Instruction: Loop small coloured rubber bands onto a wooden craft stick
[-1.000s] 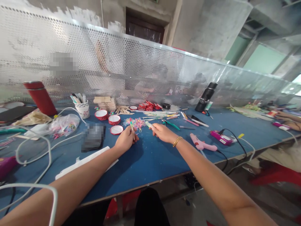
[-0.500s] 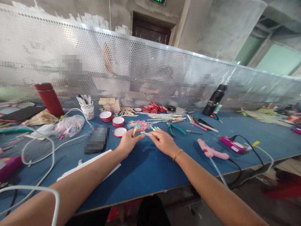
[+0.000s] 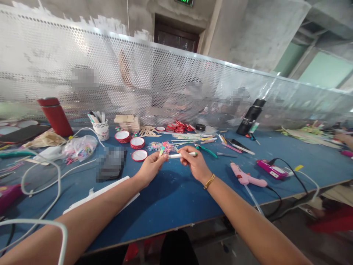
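the left hand (image 3: 150, 166) pinches a painted stick (image 3: 162, 150), perhaps wooden. the right hand (image 3: 194, 163) pinches a white, green-ended marker (image 3: 174, 156).

We note the pen (image 3: 174, 156) in smooth, seemingly plastic finish. We find the partition (image 3: 176, 70) perforated, shiny metal; the tabletop (image 3: 165, 198) smooth and largely matt; the glue gun (image 3: 245, 179) plastic; the sticks (image 3: 149, 131) bare wood; the bag (image 3: 82, 145) thin, glossy plastic; the bracelet (image 3: 209, 181) polished, gold-toned metal; the wall (image 3: 248, 33) rough concrete.
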Motion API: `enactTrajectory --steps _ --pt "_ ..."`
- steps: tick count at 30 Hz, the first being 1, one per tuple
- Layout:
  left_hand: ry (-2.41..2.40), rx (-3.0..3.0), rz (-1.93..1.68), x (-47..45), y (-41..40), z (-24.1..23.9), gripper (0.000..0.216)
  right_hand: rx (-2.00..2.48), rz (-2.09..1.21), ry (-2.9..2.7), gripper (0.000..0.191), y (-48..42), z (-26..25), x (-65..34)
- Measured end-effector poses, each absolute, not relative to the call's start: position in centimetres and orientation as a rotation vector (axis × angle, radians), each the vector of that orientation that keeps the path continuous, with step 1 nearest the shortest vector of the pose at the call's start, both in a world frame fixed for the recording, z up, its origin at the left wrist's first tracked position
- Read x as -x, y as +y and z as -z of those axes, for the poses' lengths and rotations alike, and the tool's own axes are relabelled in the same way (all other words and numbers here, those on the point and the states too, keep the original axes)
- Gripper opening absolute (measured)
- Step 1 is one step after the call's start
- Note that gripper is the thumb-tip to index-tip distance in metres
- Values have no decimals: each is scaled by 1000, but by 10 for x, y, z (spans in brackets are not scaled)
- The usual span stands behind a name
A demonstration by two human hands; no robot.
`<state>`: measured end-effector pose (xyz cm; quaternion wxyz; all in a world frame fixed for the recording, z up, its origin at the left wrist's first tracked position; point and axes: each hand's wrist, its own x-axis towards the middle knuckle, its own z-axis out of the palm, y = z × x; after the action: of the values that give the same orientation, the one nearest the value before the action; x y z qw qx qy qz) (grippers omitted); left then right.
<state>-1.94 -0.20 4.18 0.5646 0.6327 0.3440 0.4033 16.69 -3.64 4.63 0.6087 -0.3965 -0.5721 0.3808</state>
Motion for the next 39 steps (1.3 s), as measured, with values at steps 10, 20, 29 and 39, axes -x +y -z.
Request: enactTrajectory --steps 10,20,29,39 --pt "702 -1519 -981 9 -9 -40 47 916 -789 -1032 29 -44 -64 -169" --pt "638 -1371 -966 26 0 -44 43 944 -522 -1227 27 -75 -79 -191" --pt "581 -1343 -785 20 -19 -41 41 1034 -466 -1505 26 -75 -61 -132" --pt "735 -1195 -948 16 -14 -40 16 1542 59 -1775 24 -29 -43 -192"
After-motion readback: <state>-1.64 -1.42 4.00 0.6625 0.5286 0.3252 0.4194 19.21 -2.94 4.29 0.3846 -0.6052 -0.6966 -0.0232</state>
